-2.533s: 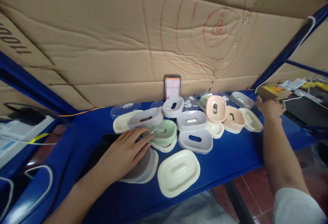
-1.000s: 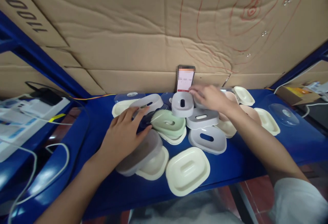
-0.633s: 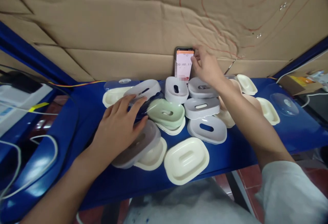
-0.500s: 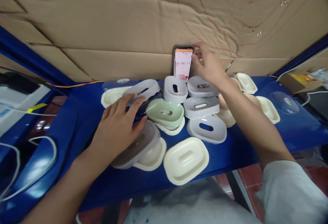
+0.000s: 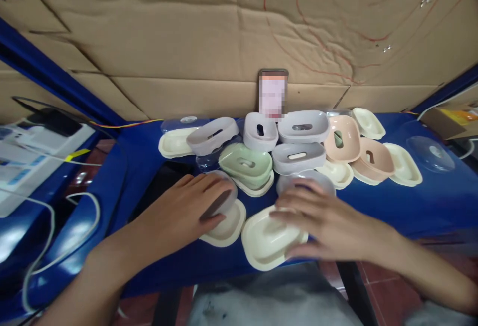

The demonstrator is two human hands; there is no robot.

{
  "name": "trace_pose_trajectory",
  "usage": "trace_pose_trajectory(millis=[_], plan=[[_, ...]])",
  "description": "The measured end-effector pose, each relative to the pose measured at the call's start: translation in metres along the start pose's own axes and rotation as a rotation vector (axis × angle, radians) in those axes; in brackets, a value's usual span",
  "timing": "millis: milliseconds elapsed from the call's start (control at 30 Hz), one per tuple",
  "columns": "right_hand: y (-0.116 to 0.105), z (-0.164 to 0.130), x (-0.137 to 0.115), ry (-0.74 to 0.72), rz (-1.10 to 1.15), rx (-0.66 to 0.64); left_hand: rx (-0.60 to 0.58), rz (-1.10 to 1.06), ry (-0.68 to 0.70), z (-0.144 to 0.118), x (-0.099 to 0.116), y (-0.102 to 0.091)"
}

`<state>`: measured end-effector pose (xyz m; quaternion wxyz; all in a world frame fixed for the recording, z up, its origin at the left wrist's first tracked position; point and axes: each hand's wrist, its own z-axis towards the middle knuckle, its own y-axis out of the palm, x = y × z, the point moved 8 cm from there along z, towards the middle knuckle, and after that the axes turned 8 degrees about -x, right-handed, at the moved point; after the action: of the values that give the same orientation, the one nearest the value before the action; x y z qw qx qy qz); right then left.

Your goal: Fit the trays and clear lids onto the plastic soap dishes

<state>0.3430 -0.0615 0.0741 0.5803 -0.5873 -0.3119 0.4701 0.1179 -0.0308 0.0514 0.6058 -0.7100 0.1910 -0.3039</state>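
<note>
Now the left hand [image 5: 182,211] lies palm down on a grey soap dish [image 5: 220,199], its fingers [image 5: 209,186] spread loosely over the dish's top rather than clamped on it. That dish sits on a cream tray [image 5: 226,226] near the front edge of the blue surface [image 5: 392,206]. Just to the right of the grey soap dish, the right hand [image 5: 328,221] rests with its fingers [image 5: 287,214] stretched apart and flat across a larger cream tray [image 5: 267,241], the thumb at that tray's front rim; whether it grips the tray I cannot tell. Behind the right hand, a grey lid [image 5: 306,181] shows partly from under the fingers.

Further back from the grey soap dish, more pieces crowd together: a green dish [image 5: 246,164] stacked on a cream base, 3 grey slotted lids [image 5: 298,154], and 2 pink ones [image 5: 354,149] to the right. A phone [image 5: 273,93] stands upright behind them all, leaning on the cardboard wall [image 5: 186,42]; its screen is blurred. Well to the right of the grey soap dish, a clear plastic cover [image 5: 429,153] lies alone on the surface. Far to the left, white cables [image 5: 45,236] loop over the blue frame.
</note>
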Motion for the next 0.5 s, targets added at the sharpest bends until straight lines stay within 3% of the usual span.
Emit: trace_pose_trajectory(millis=[100,200,267,400,500], plan=[[0.023,-0.005,-0.028,-0.006,-0.026,-0.061,0.053,0.029,-0.007,-0.002,-0.001,-0.003],[0.03,-0.012,-0.036,0.032,-0.087,-0.05,0.081,0.076,0.031,-0.007,0.007,-0.005],[0.024,-0.022,-0.027,0.113,-0.124,0.013,0.11,0.145,0.051,-0.011,0.016,-0.008],[0.011,-0.058,0.014,0.46,-0.24,0.1,0.151,0.234,0.11,-0.018,0.039,-0.018],[0.011,-0.078,0.025,0.505,-0.187,0.13,0.126,0.199,0.183,-0.017,0.058,-0.018]])
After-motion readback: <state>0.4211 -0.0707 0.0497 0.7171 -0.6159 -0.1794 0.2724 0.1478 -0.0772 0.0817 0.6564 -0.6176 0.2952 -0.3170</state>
